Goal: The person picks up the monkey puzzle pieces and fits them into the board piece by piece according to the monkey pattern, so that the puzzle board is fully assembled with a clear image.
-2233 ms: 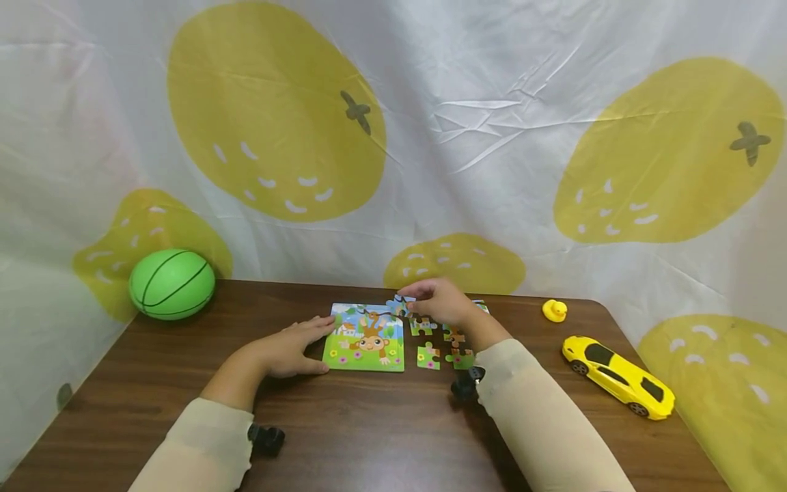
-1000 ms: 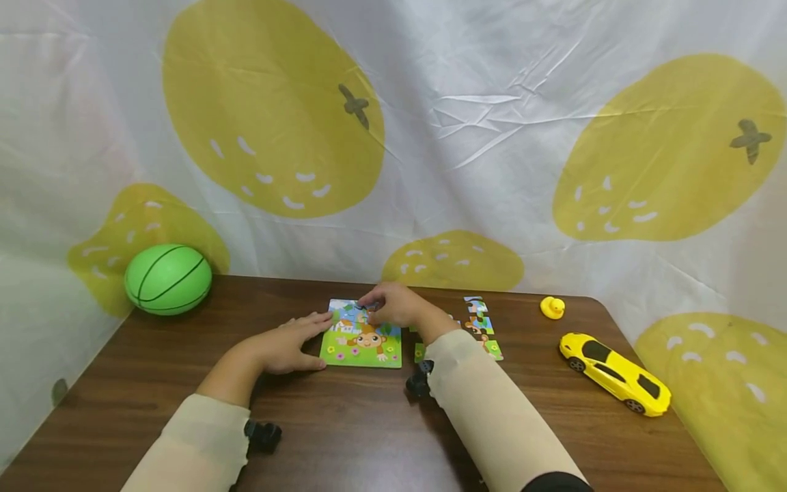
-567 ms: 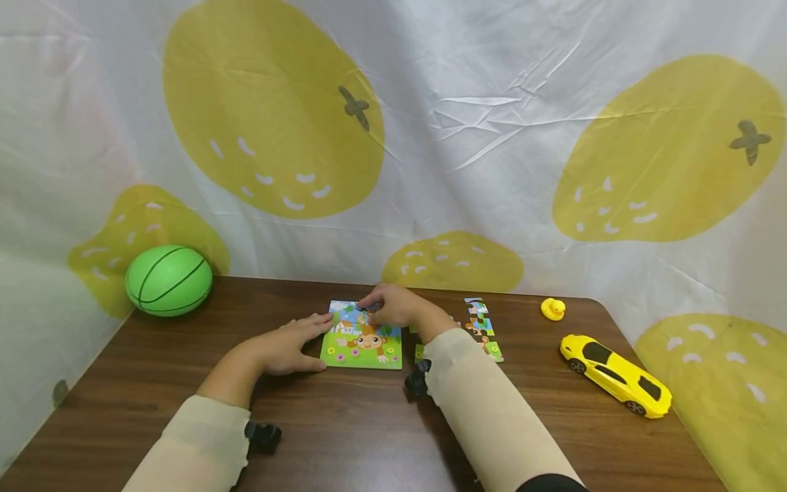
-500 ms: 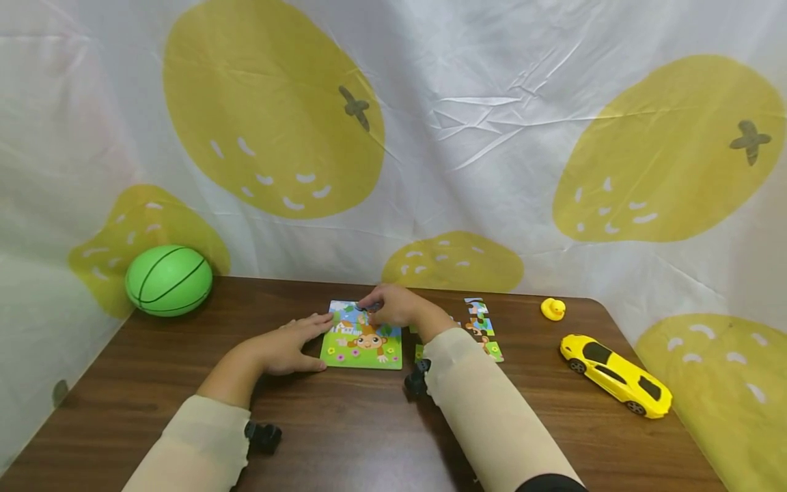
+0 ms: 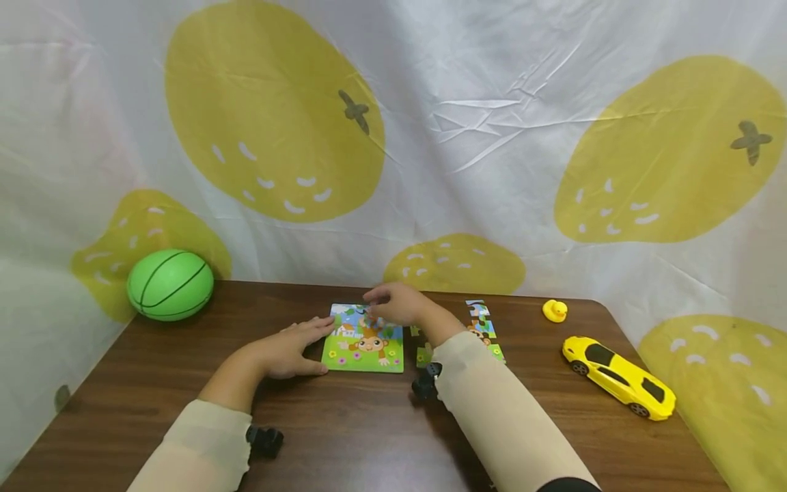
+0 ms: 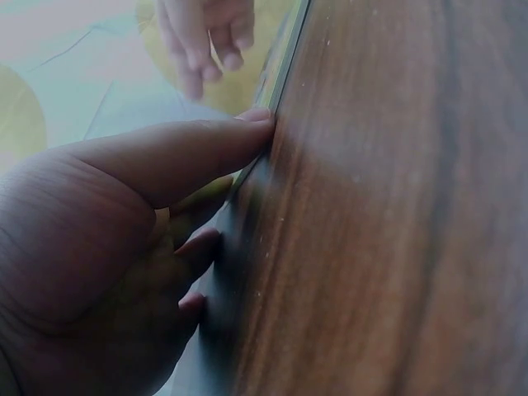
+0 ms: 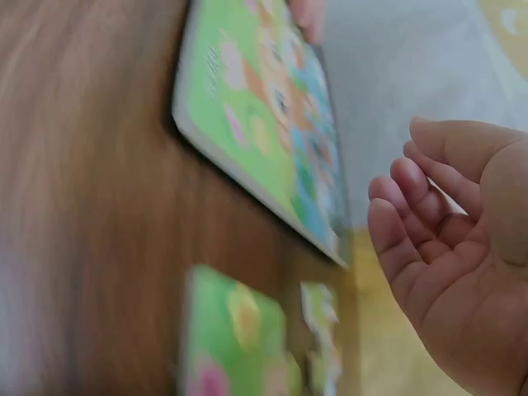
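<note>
A square puzzle board [image 5: 364, 357] with a monkey picture lies flat on the table. My left hand [image 5: 292, 350] rests along the board's left side, its thumb at the near left corner and its fingers on the left edge. Just over the board's upper right part hovers my right hand [image 5: 401, 305]. In the right wrist view, that right hand [image 7: 454, 239] has loosely bent fingers with nothing between them, apart from the board. Loose puzzle pieces [image 5: 482, 326] lie to the right, some hidden under my right forearm; a green puzzle piece [image 7: 239, 330] shows near the board's edge.
A green ball [image 5: 171, 284] sits at the table's back left corner. A yellow rubber duck [image 5: 555, 311] and a yellow toy car [image 5: 617, 377] stand on the right. A white curtain with yellow fruit prints [image 5: 277, 116] hangs directly behind the wooden table [image 5: 369, 437].
My right hand carried a puzzle piece from the right onto the board's upper part, pressed there, and has now let go and lifted slightly to the right. My left hand has stayed put.
</note>
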The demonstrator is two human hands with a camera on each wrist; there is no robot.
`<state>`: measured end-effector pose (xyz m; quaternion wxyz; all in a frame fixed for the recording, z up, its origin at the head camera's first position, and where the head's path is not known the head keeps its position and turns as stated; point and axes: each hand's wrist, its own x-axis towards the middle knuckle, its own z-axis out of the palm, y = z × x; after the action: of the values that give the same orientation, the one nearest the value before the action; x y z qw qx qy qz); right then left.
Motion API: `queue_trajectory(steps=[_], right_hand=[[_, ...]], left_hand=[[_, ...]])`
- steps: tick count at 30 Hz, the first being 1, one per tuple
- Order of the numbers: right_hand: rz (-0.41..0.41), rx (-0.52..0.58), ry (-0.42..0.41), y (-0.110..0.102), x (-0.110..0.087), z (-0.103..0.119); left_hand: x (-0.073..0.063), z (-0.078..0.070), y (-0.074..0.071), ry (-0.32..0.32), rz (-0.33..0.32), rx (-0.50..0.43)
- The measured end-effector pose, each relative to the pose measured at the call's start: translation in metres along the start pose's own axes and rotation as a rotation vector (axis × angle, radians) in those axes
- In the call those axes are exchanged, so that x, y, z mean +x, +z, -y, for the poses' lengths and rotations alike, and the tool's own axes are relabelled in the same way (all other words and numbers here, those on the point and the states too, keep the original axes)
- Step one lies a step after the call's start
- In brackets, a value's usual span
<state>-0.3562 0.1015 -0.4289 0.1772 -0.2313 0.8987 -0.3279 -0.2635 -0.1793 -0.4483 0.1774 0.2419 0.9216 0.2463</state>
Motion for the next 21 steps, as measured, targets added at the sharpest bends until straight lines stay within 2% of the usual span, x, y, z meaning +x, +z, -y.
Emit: queue_trajectory(steps=[7,14,21], right_hand=[[-0.103,0.036,-0.013,-0.041,-0.036,-0.016],[-0.219,0.042,0.054,-0.081,-0.067,-0.061],[-0.254,0.027,0.134,-0.103,-0.090,-0.105]], left_hand=[[-0.004,0.000,-0.002,-0.007,-0.011,0.025],[-0.005,-0.001,-0.004,-0.027,-0.006,0.022],[-0.005,-0.001,-0.004,-0.027,-0.003,0.020]])
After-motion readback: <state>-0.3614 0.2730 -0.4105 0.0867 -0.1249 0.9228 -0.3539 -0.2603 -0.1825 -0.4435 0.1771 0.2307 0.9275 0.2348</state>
